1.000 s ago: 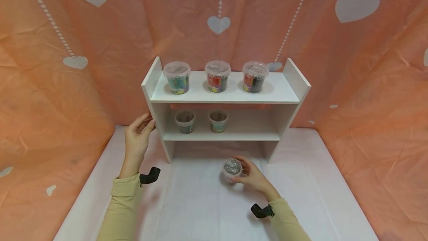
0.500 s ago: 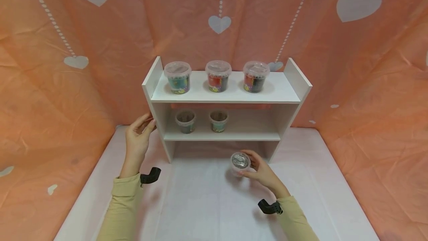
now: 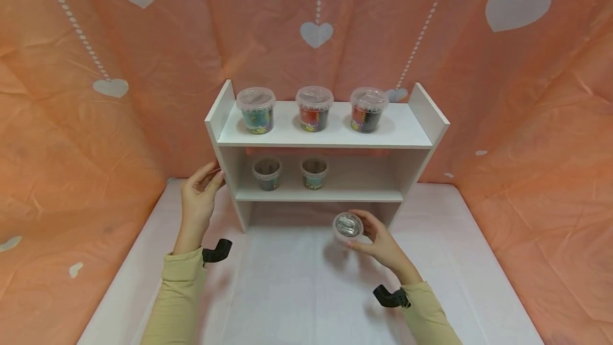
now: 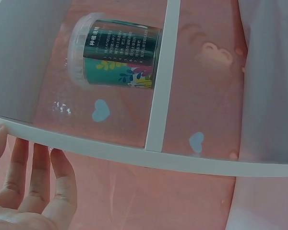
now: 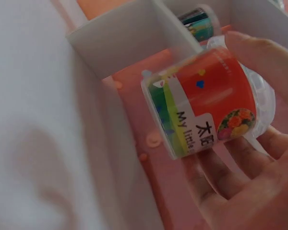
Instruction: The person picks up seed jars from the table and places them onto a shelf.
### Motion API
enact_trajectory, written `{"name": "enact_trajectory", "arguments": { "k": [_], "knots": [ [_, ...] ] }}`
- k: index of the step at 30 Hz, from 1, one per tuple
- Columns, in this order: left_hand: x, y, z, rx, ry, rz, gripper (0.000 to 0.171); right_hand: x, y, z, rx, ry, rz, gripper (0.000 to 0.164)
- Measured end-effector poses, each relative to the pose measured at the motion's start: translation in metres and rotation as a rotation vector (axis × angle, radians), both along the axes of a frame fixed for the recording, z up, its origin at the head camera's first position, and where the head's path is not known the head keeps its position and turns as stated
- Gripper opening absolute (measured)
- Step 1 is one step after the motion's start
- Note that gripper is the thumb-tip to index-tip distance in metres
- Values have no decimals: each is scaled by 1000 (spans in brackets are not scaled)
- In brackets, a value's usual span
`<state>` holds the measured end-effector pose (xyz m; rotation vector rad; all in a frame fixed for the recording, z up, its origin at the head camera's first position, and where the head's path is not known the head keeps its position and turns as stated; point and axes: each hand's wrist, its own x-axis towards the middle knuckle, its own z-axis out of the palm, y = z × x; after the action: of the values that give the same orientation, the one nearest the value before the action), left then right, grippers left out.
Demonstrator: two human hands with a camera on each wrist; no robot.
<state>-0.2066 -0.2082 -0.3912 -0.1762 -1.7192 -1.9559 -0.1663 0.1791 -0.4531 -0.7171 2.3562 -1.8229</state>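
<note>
My right hand (image 3: 383, 244) grips a small clear plastic tub (image 3: 348, 226) with a lid, thumb on one side and fingers on the other. The tub is held above the table, in front of the shelf's lower opening. In the right wrist view its label (image 5: 216, 91) is red, with flowers and the words "My little". My left hand (image 3: 198, 201) touches the left side panel of the white shelf (image 3: 320, 196) from outside. Its fingertips (image 4: 60, 160) lie along that panel's edge in the left wrist view, loosely bent, with the thumb near the edge.
On the top board stand three lidded tubs: a teal one (image 3: 257, 113) and two red and black ones (image 3: 314, 111) (image 3: 367, 112). Two smaller-looking tubs (image 3: 267, 174) (image 3: 314, 174) stand on the middle board, toward its left. An orange curtain (image 3: 57, 148) surrounds the white table (image 3: 268, 292).
My right hand has moved right and forward with the tub, lifting it closer to the shelf. The left hand has stayed at the side panel.
</note>
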Motion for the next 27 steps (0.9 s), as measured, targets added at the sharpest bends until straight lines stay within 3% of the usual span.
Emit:
{"name": "enact_trajectory", "arguments": {
  "k": [12,19,27],
  "knots": [
    [3,1,3,-47,-58,21,35,1,5,28,6,58,7,69],
    [4,1,5,-59,-77,21,37,-14,14,24,-13,80,-15,72],
    [3,1,3,-40,-82,18,37,-23,17,35,-29,98,-31,69]
  ]
}}
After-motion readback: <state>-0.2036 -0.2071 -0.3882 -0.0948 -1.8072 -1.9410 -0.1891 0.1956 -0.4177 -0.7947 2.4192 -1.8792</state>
